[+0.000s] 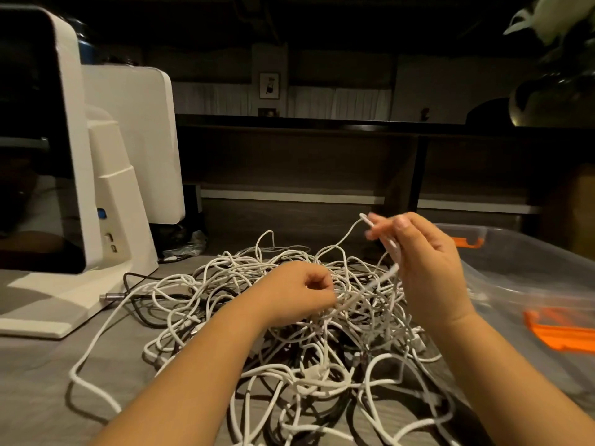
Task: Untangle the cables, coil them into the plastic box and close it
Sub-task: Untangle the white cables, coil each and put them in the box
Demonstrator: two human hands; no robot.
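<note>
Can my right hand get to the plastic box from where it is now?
Probably yes: the right hand is raised beside the plastic box with nothing between them, but it holds a white cable tied into the pile.

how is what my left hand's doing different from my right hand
The left hand sits low, down in the cable pile, fingers curled on strands there. The right hand is raised above the pile, pinching one white cable whose end sticks up past the fingers. Both grip white cable beside the plastic box.
</note>
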